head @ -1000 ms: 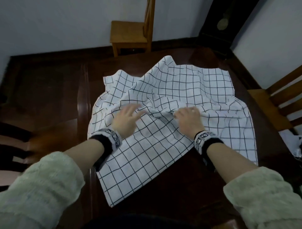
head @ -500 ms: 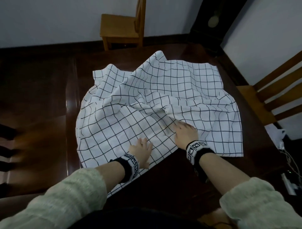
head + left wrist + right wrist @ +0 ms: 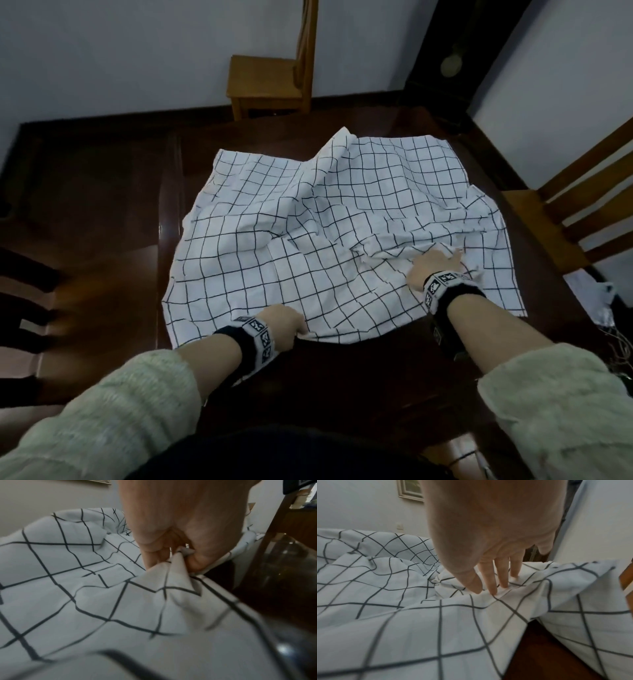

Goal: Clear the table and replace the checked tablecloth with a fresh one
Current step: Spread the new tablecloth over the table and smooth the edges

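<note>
bare table near edge — open
rumpled checked cloth fills the middle — chairs crowd far and right sides

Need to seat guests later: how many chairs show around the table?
3: a light wooden chair by the far wall, one at the table's right, a dark one at its left. Others may be hidden.

Dark brown, glossy wooden worktop, surface reflecting light along its left edge. One thing lies directly on it: a white cotton tablecloth with a thin black check, rumpled, not flat. Cloth covers the middle and far part of the worktop. Ridges and folds rise across the cloth's centre; a peak stands at its far edge. Bare wood shows nearer than the cloth, left of it, and in a narrow strip right of it.
</note>
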Demonstrator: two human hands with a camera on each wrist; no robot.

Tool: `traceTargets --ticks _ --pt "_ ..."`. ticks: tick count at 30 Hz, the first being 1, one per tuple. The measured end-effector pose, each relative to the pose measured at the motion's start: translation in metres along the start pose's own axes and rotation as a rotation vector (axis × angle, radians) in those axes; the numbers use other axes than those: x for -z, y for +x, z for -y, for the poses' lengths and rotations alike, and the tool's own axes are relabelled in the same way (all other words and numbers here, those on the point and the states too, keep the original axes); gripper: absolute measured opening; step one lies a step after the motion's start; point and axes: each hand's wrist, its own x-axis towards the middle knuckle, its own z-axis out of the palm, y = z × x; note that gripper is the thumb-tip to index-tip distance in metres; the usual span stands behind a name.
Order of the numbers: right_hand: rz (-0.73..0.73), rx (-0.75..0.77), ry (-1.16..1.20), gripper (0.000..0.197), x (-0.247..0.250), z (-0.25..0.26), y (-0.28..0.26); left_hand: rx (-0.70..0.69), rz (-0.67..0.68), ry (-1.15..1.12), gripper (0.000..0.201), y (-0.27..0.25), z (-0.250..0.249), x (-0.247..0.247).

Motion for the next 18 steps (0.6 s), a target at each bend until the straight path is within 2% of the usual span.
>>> traceTargets --ticks 3,5,8,11,14,16,18 --pt "-0.003 0.105 0.129 0.037 -0.017 0.018 -0.019 -0.037 0.006 -0.058 0.052 -0.011 0.000 -0.016" --pt "-0.092 0.190 0.172 0.035 -0.030 0.032 -0.030 -0.083 0.011 -0.052 0.050 -0.017 -0.005 -0.025" --pt "-0.206 0.360 0.245 0.045 -0.049 0.056 -0.050 -0.137 0.062 -0.134 0.049 -0.025 -0.014 -0.039" --pt "-0.025 0.396 0.255 0.066 -0.072 0.074 -0.069 -0.147 0.141 -0.225 0.054 -0.035 -0.022 -0.052" --pt "0.165 0.345 0.262 0.087 -0.104 0.077 -0.079 -0.111 0.065 -0.126 0.059 -0.050 -0.025 -0.073" --pt "0.159 0.345 0.163 0.091 -0.121 0.077 -0.087 -0.033 -0.005 -0.089 0.062 -0.058 -0.021 -0.089" --pt "0.088 0.349 0.064 0.087 -0.127 0.079 -0.099 0.096 -0.080 -0.073 0.066 -0.063 -0.014 -0.099"
